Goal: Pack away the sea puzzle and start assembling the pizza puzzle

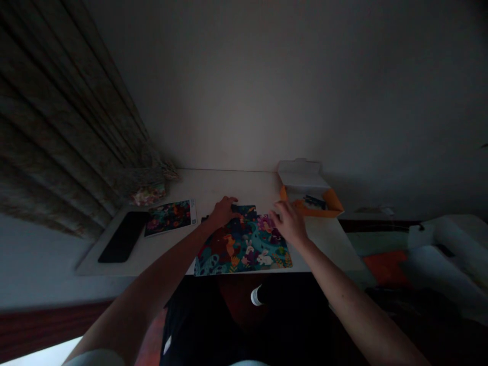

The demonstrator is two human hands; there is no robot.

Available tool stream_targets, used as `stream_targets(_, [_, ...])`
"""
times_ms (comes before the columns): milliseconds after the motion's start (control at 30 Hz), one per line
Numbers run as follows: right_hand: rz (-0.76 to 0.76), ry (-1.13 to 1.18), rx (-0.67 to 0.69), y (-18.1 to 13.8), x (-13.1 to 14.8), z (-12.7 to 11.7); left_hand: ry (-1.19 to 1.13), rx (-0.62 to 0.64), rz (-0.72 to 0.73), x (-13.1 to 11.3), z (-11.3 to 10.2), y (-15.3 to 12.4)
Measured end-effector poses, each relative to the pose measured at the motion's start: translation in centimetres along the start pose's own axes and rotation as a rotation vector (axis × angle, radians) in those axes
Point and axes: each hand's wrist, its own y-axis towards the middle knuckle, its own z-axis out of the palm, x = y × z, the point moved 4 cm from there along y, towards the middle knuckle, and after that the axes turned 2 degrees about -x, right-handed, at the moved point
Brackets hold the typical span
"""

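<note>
Centrally lies one rabbit-illustrated jigsaw puzzle (246, 244), best steadied by left hand (224, 210) (loosely spread) and aligned gently by right hand (290, 219), grip indiscernible.

A head-worn camera looks forward, down over a table (213, 184).

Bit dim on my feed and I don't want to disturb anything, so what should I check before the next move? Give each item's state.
1. Puzzle lying flat on the table: ok.
2. Puzzle set back from the table's front edge: not ok, its near side reaches that edge.
3. Left hand at the puzzle's far left part: ok.
4. Right hand free of any piece: cannot tell, too dark.
5. Orange box open: ok, lid raised.
6. Picture sheet uncovered: ok.
</note>
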Motion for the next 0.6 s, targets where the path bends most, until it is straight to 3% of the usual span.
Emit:
stream_targets(67, [-0.040, 0.015, 0.087, -1.5, 2.7, 1.9, -0.111, -0.005, 0.001, -0.5, -0.1, 0.7])
stream_targets(167, [0.047, -0.072, 0.191, -2.9, 4.6, 4.2, -0.199, -0.058, -0.043, -0.6, -1.0, 1.0])
stream_targets(300, [0.054, -0.104, 0.198, -2.7, 5.0, 4.3, -0.235, -0.015, -0.054, 0.5, -2.6, -0.5])
stream_targets(400, [0.053, -0.125, 0.169, -1.7, 4.8, 3.8, -0.094, 0.030, 0.002, 1.4, -3.2, -3.4])
stream_targets(600, [0.085, -0.171, 0.162, -0.3, 5.1, 4.4, 0.328, -0.085, -0.034, 1.0, -2.7, -9.1])
